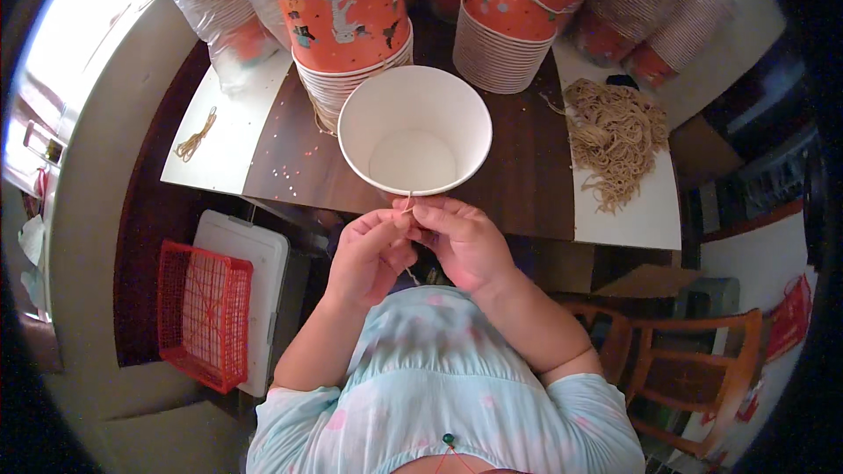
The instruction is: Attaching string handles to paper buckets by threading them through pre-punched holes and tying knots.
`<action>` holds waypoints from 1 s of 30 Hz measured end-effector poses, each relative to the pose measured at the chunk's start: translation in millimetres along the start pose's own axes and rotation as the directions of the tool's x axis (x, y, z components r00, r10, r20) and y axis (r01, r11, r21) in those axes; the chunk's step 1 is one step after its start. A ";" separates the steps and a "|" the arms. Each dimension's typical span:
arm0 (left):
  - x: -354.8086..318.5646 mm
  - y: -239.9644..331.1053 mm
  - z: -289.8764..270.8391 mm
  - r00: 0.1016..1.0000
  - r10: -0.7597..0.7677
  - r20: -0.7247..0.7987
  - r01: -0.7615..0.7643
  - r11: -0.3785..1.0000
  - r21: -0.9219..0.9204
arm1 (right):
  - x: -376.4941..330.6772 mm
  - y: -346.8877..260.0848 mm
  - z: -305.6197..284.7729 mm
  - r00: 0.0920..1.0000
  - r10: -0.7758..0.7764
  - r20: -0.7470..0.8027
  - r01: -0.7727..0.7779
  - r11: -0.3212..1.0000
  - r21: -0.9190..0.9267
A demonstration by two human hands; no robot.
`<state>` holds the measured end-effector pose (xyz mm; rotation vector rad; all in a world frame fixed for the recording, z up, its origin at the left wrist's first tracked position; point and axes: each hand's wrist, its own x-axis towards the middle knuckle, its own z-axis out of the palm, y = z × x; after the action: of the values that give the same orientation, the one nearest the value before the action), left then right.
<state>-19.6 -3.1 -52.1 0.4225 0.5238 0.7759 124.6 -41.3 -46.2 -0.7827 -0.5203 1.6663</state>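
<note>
White paper cup [414, 129], mouth up toward the camera, near rim at both hands' fingertips [413, 211].

Clear plastic bags [211, 0] of stacked paper cups are seen at the desk's [527, 175] far left corner, and more such bags [676, 9] at its far right corner. Orange-and-teal printed cup stacks [347, 26] stand unwrapped between them.
</note>
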 end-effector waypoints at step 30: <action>11.9 -11.1 0.0 0.959 0.278 -0.053 -0.260 0.939 0.223 | 5.9 4.9 -7.7 0.985 -0.147 -0.087 0.136 0.982 -0.129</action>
<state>-6.4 -1.3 -61.5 0.6744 0.6391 1.0088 126.3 -37.2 -56.1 -0.8900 -0.6013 1.4688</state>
